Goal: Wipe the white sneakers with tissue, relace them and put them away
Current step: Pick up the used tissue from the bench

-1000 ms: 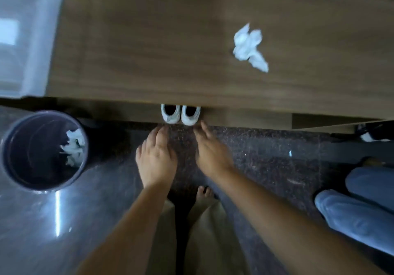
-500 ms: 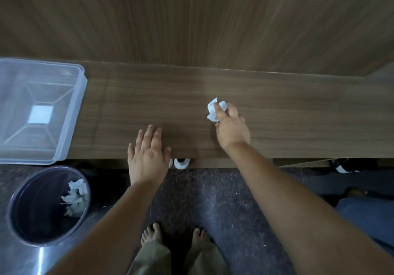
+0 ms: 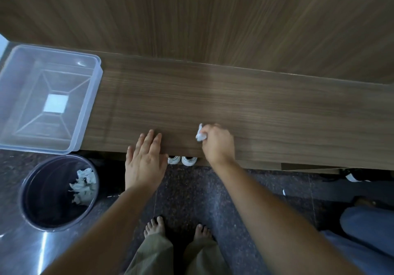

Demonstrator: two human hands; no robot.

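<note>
The white sneakers (image 3: 183, 160) stand side by side on the floor under the wooden bench (image 3: 277, 125), with only their heels showing past its front edge. My right hand (image 3: 218, 144) is closed around a crumpled white tissue (image 3: 200, 134) just above the bench top. To its left, my left hand (image 3: 145, 161) hovers flat over the front edge of the bench with its fingers spread, holding nothing.
A clear plastic bin (image 3: 47, 102) sits on the bench's left end. A dark round wastebasket (image 3: 57, 191) with crumpled tissues stands on the floor at the left. My bare feet (image 3: 177, 230) stand on dark stone floor. Another person's blue trouser legs (image 3: 366, 232) are at the right.
I have stood up from the sneakers under the bench. My right hand reached the tissue on the bench top, closed on it and drew it toward the front edge. My left hand rose to the bench edge.
</note>
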